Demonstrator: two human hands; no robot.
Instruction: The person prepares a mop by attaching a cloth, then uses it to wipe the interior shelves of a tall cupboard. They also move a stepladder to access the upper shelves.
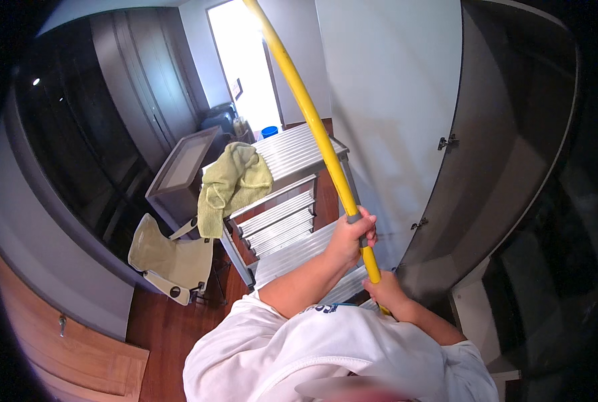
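Note:
Both of my hands grip a long yellow pole that rises past the top edge of the view. My left hand is wrapped around it at a grey collar. Lower down, close to my white shirt, my right hand holds the same pole; its lower end is hidden by my body. Before me stands an aluminium step ladder with a ribbed top platform and ribbed steps. A yellow-green cloth hangs over the left edge of the platform. The pole's upper end is out of view.
A beige folding chair stands left of the ladder, with a framed cabinet behind it. An open dark cabinet with hinges is on my right. A blue bucket sits near the bright doorway. A wooden door is at lower left.

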